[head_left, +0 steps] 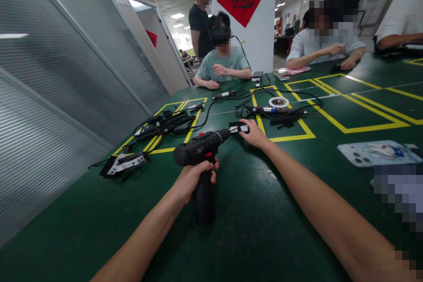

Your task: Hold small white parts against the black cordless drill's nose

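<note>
My left hand (200, 176) is wrapped round the grip of a black cordless drill (198, 147), which points away to the right. The drill's front end reaches a small black and white piece (238, 128) on the table; whether the bit touches it I cannot tell. The fingers of my right hand (253, 133) close on the right end of that piece and hide part of it. Its exact kind is not clear. Just beyond lies a black and blue pen-like tool (269, 110) with a cable.
Tangled black cables (165, 121) and a black and white strip (127, 164) lie at the left. A white tape roll (278, 102) sits behind my right hand. At the right is a phone (380, 153). Yellow tape marks the green table (264, 229). Other people sit across it.
</note>
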`<state>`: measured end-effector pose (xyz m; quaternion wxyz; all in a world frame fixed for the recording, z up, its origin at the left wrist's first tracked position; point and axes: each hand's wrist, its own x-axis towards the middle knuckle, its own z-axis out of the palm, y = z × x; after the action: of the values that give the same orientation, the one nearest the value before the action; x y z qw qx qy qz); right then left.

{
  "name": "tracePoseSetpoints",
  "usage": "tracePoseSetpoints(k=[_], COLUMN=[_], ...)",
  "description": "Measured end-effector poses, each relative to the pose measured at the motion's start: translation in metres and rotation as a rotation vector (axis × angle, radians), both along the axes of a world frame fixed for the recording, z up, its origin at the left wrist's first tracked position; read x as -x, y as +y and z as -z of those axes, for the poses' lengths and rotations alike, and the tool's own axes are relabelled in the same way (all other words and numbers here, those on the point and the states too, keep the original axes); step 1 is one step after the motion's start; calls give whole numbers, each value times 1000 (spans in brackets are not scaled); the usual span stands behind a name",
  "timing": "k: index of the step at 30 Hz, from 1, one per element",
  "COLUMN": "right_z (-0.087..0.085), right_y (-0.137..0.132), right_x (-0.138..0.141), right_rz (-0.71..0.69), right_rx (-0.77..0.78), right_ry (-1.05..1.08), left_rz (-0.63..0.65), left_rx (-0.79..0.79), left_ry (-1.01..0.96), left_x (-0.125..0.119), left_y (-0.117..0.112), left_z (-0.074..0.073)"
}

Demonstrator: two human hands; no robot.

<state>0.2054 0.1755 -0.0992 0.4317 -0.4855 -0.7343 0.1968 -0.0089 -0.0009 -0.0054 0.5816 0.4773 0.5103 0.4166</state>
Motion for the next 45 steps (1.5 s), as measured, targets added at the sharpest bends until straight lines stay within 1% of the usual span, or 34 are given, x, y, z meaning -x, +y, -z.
tracePoseSetpoints(k=[14,23,34,45], right_z=[1,2,2,2], right_y=[1,2,1,2], right_x=[0,0,0,0], right_rz=[-6,-4,-5,-2], right_rx=[-4,-2,-1,-4], right_ry=[7,6,6,11], left_rz=[-17,-35,-16,-36], left_rx=[22,34,25,32], left_ry=[-7,1,-11,-13], left_x=[0,-2,0,-1], left_y=[0,0,0,0], left_z=[1,-3,0,-1])
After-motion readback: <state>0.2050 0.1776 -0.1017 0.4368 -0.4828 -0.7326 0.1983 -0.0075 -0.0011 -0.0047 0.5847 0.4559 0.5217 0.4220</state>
